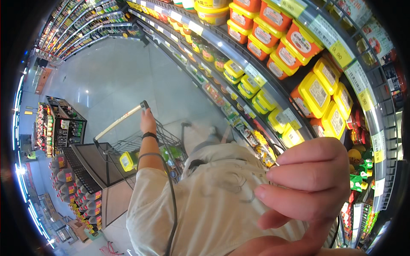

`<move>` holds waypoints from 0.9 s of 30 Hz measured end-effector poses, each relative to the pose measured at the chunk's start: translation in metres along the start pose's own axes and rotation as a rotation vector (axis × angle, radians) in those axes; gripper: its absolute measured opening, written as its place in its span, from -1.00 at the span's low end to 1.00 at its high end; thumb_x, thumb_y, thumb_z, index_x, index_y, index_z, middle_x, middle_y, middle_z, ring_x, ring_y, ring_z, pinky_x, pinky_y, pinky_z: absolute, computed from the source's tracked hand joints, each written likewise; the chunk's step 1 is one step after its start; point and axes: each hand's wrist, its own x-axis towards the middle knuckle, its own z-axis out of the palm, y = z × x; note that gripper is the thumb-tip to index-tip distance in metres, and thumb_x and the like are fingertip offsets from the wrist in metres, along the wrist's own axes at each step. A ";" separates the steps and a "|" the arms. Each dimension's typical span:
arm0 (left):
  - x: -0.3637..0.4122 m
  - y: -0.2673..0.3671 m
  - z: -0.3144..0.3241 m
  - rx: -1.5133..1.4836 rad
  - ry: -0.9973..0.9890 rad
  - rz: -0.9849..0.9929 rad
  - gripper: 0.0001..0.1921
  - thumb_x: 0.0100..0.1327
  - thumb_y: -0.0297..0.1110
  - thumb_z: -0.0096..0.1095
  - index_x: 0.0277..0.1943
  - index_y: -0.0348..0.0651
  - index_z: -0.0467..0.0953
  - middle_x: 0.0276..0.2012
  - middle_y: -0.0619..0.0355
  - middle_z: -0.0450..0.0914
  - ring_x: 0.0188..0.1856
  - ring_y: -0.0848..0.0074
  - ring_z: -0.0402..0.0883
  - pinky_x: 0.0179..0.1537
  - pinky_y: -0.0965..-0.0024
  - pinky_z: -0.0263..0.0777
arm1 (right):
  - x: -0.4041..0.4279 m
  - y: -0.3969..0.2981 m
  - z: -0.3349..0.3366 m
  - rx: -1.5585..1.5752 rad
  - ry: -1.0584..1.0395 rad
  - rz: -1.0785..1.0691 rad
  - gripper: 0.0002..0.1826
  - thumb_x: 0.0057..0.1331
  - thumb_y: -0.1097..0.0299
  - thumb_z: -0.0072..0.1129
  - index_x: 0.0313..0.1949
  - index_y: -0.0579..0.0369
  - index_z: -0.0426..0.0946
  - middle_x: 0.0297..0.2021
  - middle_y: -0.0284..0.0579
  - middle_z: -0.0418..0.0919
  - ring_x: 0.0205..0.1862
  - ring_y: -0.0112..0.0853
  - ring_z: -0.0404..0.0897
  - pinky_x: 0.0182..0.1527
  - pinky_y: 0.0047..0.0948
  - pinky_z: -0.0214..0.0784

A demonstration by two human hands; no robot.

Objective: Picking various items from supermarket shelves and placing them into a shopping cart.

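Note:
My left hand (148, 121) grips the far end of the pale handle bar (119, 124) of a wire shopping cart (128, 145). A dark band circles that wrist. Inside the cart are a yellow-lidded tub (127, 161) and a green item (173, 152), partly hidden by my arm and the wire. Close to the camera, my right hand (309, 182) is raised with loosely curled fingers, slightly apart, and nothing visible in them. Behind it stand shelves of orange tubs with yellow lids (299, 41), and a lower row of yellow-and-green tubs (264, 100).
A long shelf unit with price tags (358, 76) runs along my right side. To the left are a display rack (65, 124) of bottles and a stand of stacked grey containers (65, 182). Grey tiled floor (109, 70) stretches towards more shelves (86, 25). A dark cable (173, 204) crosses my shirt.

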 end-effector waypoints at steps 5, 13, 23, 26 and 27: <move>-0.002 0.005 -0.005 0.140 -0.066 -0.012 -0.67 0.43 -0.28 -0.14 0.15 0.06 0.49 -0.15 -0.01 0.68 -0.09 0.03 0.65 -0.12 0.03 0.52 | 0.001 0.003 0.010 0.032 -0.024 0.014 -0.80 0.04 0.33 0.32 -0.41 0.20 0.59 -0.57 -0.22 0.53 -0.61 -0.42 0.46 -0.51 -0.47 0.39; 0.017 -0.021 -0.017 0.088 -0.048 0.055 -0.67 0.42 -0.27 -0.13 0.09 0.10 0.58 -0.11 0.05 0.69 -0.11 0.09 0.66 -0.13 0.05 0.52 | 0.017 0.040 0.067 0.104 -0.046 0.007 -0.83 0.06 0.35 0.31 -0.39 0.17 0.60 -0.55 -0.22 0.53 -0.61 -0.42 0.46 -0.52 -0.47 0.38; 0.090 -0.073 -0.011 -0.049 -0.038 0.096 -0.69 0.36 -0.32 0.04 0.10 0.14 0.59 -0.08 0.06 0.67 -0.15 0.08 0.65 -0.17 0.07 0.54 | 0.058 0.118 0.183 0.152 -0.047 0.012 -0.86 0.09 0.38 0.30 -0.36 0.13 0.61 -0.53 -0.21 0.54 -0.61 -0.43 0.46 -0.53 -0.47 0.36; 0.111 -0.097 -0.009 -0.147 -0.048 0.121 -0.68 0.33 -0.36 0.07 0.12 0.06 0.55 -0.12 0.00 0.65 -0.11 0.08 0.62 -0.13 0.06 0.51 | 0.067 0.138 0.218 0.179 -0.037 0.005 -0.87 0.10 0.39 0.30 -0.36 0.12 0.61 -0.53 -0.21 0.54 -0.60 -0.43 0.46 -0.54 -0.47 0.35; 0.118 -0.099 -0.008 -0.155 -0.052 0.142 -0.68 0.33 -0.36 0.07 0.12 0.06 0.55 -0.12 0.00 0.65 -0.11 0.08 0.62 -0.13 0.06 0.51 | 0.070 0.145 0.227 0.180 -0.036 0.002 -0.87 0.10 0.39 0.30 -0.35 0.12 0.61 -0.53 -0.21 0.54 -0.60 -0.43 0.46 -0.54 -0.47 0.35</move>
